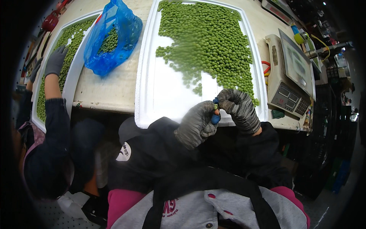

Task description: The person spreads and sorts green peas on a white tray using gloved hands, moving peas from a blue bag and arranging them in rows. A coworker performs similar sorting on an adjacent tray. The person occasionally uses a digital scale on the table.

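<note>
My left hand [196,124], in a grey knit glove with blue fingertips, is closed at the near edge of a white foam tray [143,84]. Beside it my right hand [239,108], gloved in the same way, has its fingers curled into a pinch. The fingertips of both hands meet around a small yellow-green bit [215,107], too small to name for sure. Green peas [206,36] cover the far and right parts of the tray, just beyond my hands. Part of the white bottom shows at the near left.
A blue plastic bag [127,42] holding peas stands left of the tray. Further left, a co-worker's gloved hands [56,61] reach over a second foam tray [78,63] of peas. A weighing scale [288,91] sits at the right, near the table's front edge.
</note>
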The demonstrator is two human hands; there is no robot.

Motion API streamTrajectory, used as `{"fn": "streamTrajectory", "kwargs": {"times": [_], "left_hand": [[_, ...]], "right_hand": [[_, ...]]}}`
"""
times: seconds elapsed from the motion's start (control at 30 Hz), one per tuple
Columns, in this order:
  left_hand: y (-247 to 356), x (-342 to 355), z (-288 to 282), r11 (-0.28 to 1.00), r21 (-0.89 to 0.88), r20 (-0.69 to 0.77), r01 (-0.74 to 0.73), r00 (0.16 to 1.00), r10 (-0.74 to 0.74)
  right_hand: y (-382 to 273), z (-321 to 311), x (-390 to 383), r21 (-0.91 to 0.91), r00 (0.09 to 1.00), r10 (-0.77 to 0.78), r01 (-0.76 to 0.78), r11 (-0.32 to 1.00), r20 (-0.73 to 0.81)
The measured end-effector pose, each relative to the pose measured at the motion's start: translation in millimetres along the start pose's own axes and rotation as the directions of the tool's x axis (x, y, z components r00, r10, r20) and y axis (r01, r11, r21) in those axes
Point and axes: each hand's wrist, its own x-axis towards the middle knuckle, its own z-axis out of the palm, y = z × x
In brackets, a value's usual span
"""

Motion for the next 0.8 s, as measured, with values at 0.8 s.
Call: {"fn": "streamTrajectory", "kwargs": {"times": [0.8], "left_hand": [[25,1,2,0.944,0.037,0.212,-0.329,0.925,0.314]], "right_hand": [[-18,-21,-30,-0.149,0.995,-0.048,0.061,0.987,0.086]]}}
